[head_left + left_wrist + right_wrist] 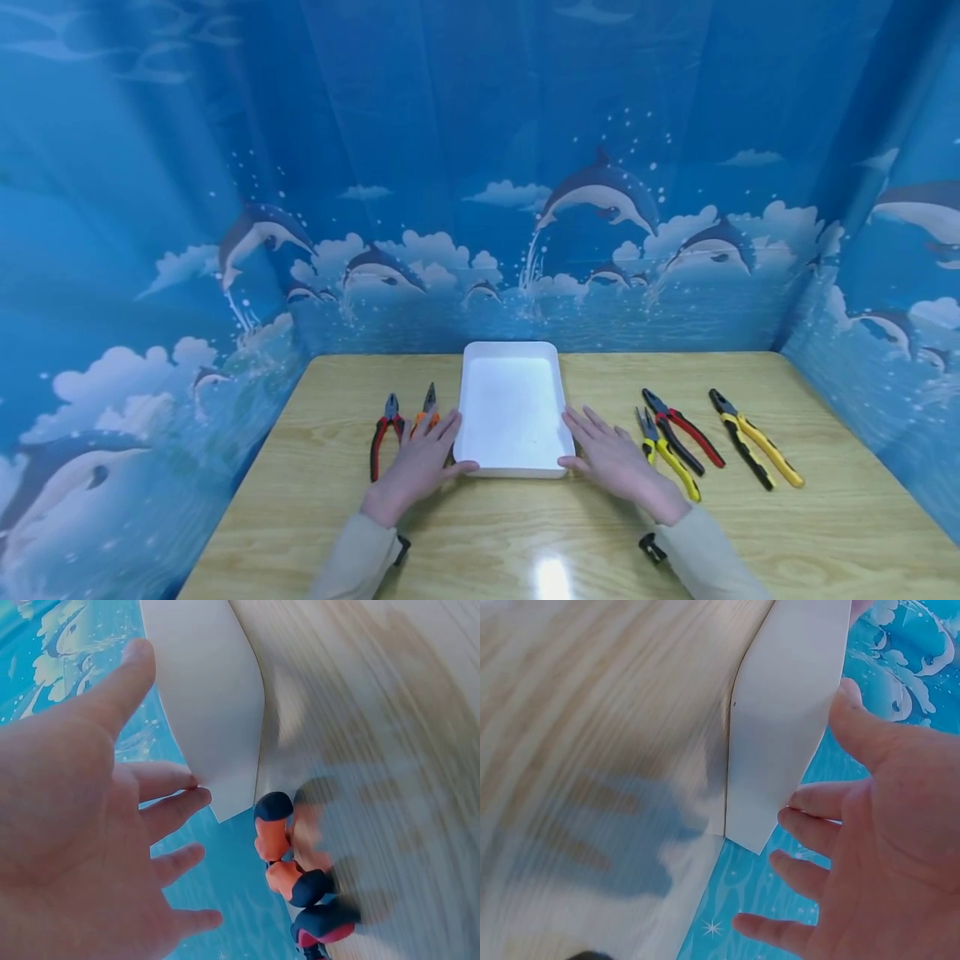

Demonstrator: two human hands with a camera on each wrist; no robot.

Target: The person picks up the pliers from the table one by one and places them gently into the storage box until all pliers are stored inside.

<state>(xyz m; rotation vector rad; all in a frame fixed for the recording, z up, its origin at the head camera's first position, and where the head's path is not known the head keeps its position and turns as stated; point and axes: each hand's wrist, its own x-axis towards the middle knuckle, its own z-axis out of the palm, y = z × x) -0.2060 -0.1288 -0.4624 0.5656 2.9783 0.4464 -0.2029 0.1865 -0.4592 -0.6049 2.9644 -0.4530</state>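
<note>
White tray (512, 412) sits on the table (825, 533). Left hand (420, 465) and right hand (618, 461) flank it, fingers straight, holding nothing.

White tray (512, 414) centred on wooden surface (750, 533). Left hand (420, 463) and right hand (617, 461) flat, fingers spread, flanking tray's near corners. 2 pliers (384, 433) left, 3 pliers (753, 448) right.

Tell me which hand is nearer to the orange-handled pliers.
Left. The left hand lies flat right over the orange-handled pliers, covering their handles. The right hand lies across the white tray from them, beside the yellow pliers.
</note>
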